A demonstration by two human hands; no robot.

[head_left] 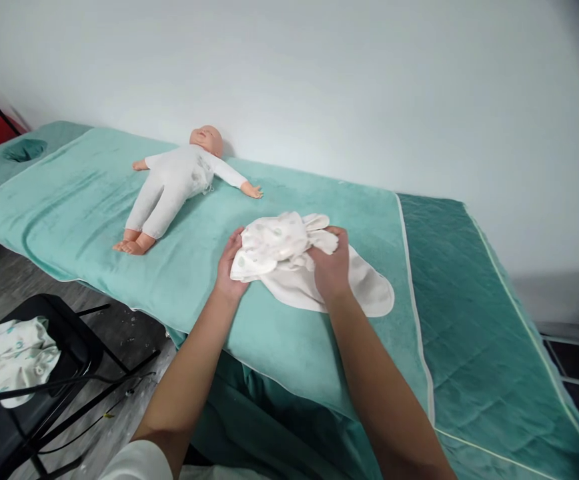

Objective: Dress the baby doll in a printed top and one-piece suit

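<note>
My left hand (232, 265) has its fingers wrapped round the left side of a bunched white baby garment (275, 239) with pale dots. On the right, my right hand (333, 261) grips the garment's gathered folds, its fingertips partly hidden in them. Beneath and to the right, a plain white cloth (372, 287) with a rounded end lies on the green bed cover (249, 313); whether it is joined to the garment I cannot tell. Beyond my left hand, a baby doll (169, 177) in a white suit lies on its back, arms spread, feet toward me.
A white wall (319, 87) runs behind the bed. Darker quilted fabric (474, 320) covers the bed's right end, and a face hole (25, 151) is at the left end. At lower left, a black chair (82, 340) holds a dotted white cloth (17, 357).
</note>
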